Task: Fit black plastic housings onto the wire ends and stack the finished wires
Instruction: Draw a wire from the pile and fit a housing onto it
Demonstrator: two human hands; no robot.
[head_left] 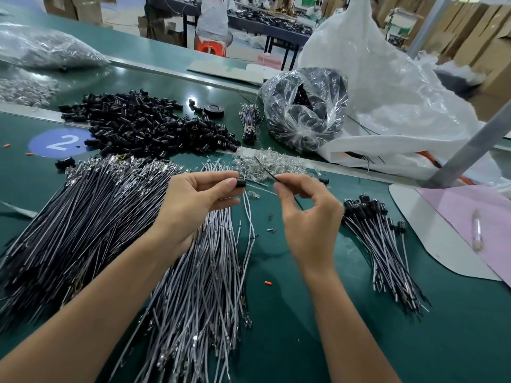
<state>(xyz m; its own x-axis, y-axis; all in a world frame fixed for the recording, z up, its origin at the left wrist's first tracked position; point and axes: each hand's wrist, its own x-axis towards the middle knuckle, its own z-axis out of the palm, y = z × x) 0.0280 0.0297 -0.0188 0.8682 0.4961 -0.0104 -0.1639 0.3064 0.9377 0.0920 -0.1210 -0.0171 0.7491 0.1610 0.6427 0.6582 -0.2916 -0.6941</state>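
Here we go: left hand point(193, 200) raised over the green belt point(304, 327), thumb on top, forefinger beneath, pinching a small black housing point(240, 183), a stubby matte plastic cylinder. The other fingers are curled under it. A pale wire point(250, 217) hangs down just below the housing (I can't tell whether it is seated inside).

My right hand point(307, 217) sits just beside it, back toward me, thumb and forefinger tips pressed together on a thin black wire point(268, 172). Its free end slants up and to the left, clear of the housing. The remaining fingers are loosely bent.

Under the hands are two fans of loose wire: glossy black wires point(83, 217) on the left and grey-white wires point(204, 272) in the middle, with metal terminals glinting at their ends. The finished stack point(378, 239) lies to the right, its black caps bunched at the far end. Beyond it all, I see a heap of housings point(149, 125), a scatter of clear glassy bulbs point(265, 163) and a crinkly plastic bag point(304, 106) of dark parts.
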